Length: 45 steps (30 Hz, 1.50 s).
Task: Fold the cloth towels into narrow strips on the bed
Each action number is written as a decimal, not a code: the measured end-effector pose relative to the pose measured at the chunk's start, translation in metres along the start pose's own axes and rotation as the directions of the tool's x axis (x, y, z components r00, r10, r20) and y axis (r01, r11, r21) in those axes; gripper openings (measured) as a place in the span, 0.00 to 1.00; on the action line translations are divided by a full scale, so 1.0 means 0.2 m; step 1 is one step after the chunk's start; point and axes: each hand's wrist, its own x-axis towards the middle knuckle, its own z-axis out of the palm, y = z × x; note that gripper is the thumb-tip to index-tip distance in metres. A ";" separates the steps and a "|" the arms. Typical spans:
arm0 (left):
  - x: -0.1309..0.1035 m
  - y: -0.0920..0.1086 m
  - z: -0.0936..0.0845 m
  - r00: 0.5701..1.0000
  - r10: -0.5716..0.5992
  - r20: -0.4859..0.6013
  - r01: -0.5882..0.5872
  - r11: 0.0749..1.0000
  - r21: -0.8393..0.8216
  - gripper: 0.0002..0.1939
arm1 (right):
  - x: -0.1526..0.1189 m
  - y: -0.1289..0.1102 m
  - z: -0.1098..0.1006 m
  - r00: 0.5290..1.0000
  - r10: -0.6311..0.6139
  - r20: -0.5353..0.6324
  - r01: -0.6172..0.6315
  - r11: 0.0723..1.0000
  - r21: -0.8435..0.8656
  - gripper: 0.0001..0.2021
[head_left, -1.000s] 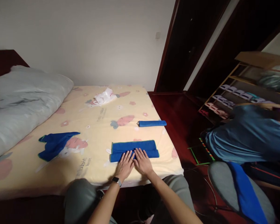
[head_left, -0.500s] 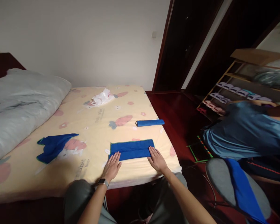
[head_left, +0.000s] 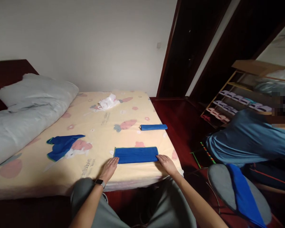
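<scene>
A folded blue cloth [head_left: 136, 154] with a green edge lies flat as a long rectangle near the front edge of the bed. My left hand [head_left: 109, 168] is at its lower left corner, fingers together on the edge. At its right end my right hand [head_left: 167, 164] has its fingertips pressed to the lower corner; whether either hand pinches the fabric is hard to tell. Beyond the cloth, a narrow rolled blue cloth [head_left: 154, 127] rests by the bed's right edge. A crumpled blue cloth [head_left: 61, 147] lies to the left.
On the bed [head_left: 102, 133] are a white plastic bag [head_left: 108, 102] and a grey quilt [head_left: 38, 104]. To the right, a person in a blue shirt [head_left: 242, 136] is beside a grey stool [head_left: 222, 180] with a blue cloth over it. Behind stands a shoe rack [head_left: 237, 84].
Both hands have shifted from lying flat on the folded cloth to its lower corners. The cloth looks narrower and smoother. The camera view has moved slightly.
</scene>
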 end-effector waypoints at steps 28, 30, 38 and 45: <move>-0.03 -0.05 0.16 0.824 -0.555 -0.116 0.411 0.726 -0.552 0.21 | 0.03 -0.03 0.11 0.761 0.619 0.194 -0.646 0.751 0.138 0.22; -0.04 -0.04 0.15 0.840 -0.529 -0.124 0.408 0.765 -0.498 0.21 | 0.04 -0.04 0.10 0.760 0.620 0.196 -0.644 0.760 0.093 0.22; -0.03 0.03 0.05 0.835 -0.499 -0.232 0.422 0.851 -0.312 0.23 | 0.12 -0.15 0.00 0.833 0.552 0.020 -0.551 0.833 -0.044 0.22; 0.13 0.36 -0.03 0.987 -0.017 -0.159 -0.009 0.988 -0.156 0.28 | 0.23 -0.44 0.05 0.994 0.112 -0.018 -0.110 0.992 0.065 0.28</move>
